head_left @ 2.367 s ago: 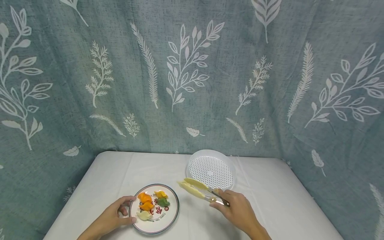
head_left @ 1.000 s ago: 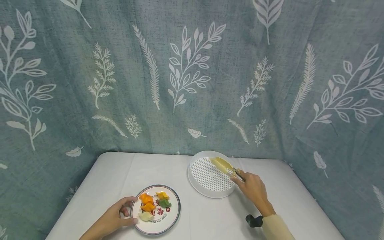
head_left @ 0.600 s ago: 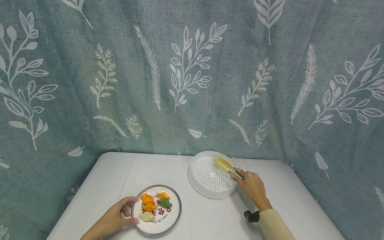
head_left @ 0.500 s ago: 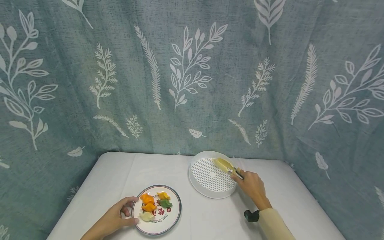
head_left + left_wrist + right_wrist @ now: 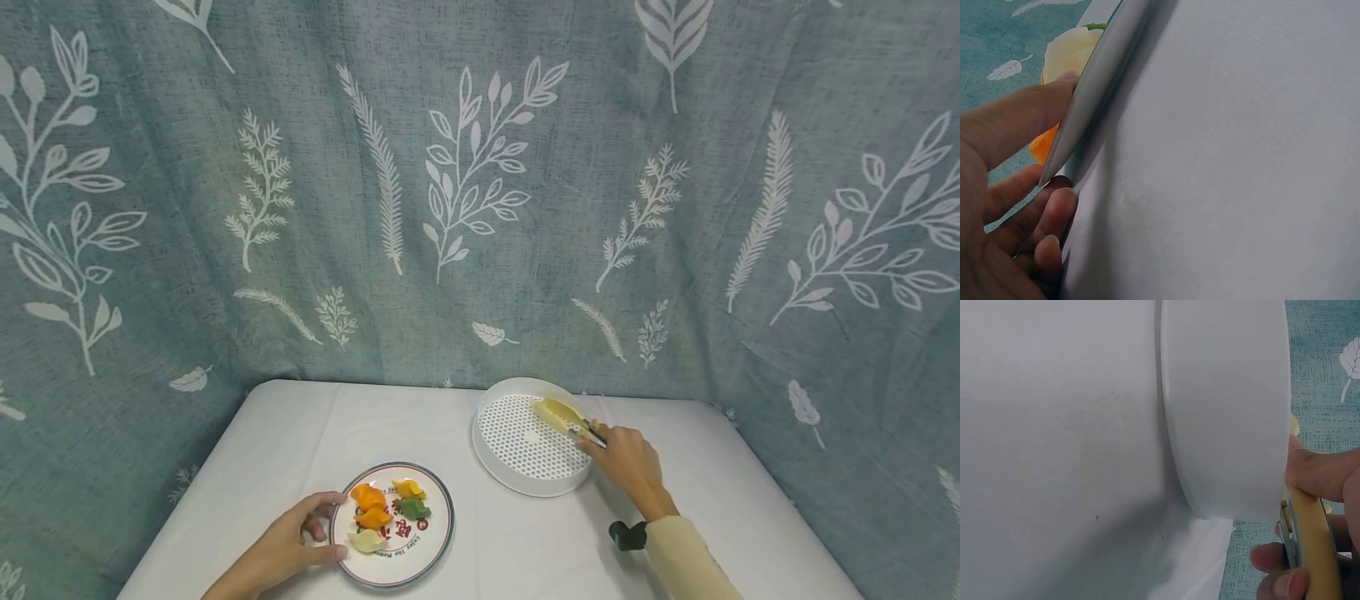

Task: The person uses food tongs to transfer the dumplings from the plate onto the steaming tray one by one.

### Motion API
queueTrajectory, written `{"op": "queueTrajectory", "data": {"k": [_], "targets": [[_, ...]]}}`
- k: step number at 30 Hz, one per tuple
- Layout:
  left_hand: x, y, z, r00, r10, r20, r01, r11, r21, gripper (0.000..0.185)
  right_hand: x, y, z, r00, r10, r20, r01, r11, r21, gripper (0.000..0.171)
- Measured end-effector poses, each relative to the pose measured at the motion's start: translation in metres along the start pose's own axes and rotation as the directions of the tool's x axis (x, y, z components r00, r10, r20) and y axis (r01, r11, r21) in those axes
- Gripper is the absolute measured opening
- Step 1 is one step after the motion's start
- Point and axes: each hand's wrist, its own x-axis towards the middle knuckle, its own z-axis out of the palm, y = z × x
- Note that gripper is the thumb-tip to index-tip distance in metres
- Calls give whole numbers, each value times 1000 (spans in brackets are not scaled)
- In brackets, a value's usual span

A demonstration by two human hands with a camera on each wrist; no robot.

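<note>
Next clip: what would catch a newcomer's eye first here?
The coloured dumplings on the plate at the near left, its rim held by the left hand. Farther right, the right hand holds yellow tongs over the white perforated tray.

From the left wrist view, the round patterned ceramic plate [image 5: 1094, 81] shows only its rim edge-on, so most of the coloured dumplings [image 5: 1066, 53] on it are hidden. The left hand [image 5: 1004, 206] is cut off by the near left corner. In the right wrist view the white perforated plastic steamer tray [image 5: 1229, 406] hides its own inside behind its wall, and the yellow plastic tongs [image 5: 1310, 544] run out of the frame. From the head view, the red lettering on the plate is too small to read.
</note>
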Motion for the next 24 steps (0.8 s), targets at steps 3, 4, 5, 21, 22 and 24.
{"op": "queueTrajectory", "data": {"k": [3, 4, 5, 21, 22, 24], "targets": [[0, 0, 0, 1000, -1, 4, 1, 1000, -4, 84, -1, 0, -1, 1000, 5, 1, -5, 1000, 13, 70], [0, 0, 0, 1000, -3, 6, 3, 1000, -4, 84, -1, 0, -2, 1000, 6, -2, -6, 1000, 15, 71], [0, 0, 0, 1000, -5, 7, 5, 1000, -4, 85, -1, 1, -3, 1000, 7, -4, -7, 1000, 18, 72], [2, 3, -1, 1000, -14, 5, 14, 999, 45, 86, -21, -13, -16, 999, -13, -48, 16, 999, 48, 74], [2, 3, -1, 1000, -17, 5, 17, 999, 42, 86, -23, -15, -16, 998, -23, -56, 26, 998, 50, 76], [1, 3, -1, 1000, -21, 5, 20, 999, 37, 85, -27, -19, -17, 997, -44, -67, 48, 997, 55, 78]]}}
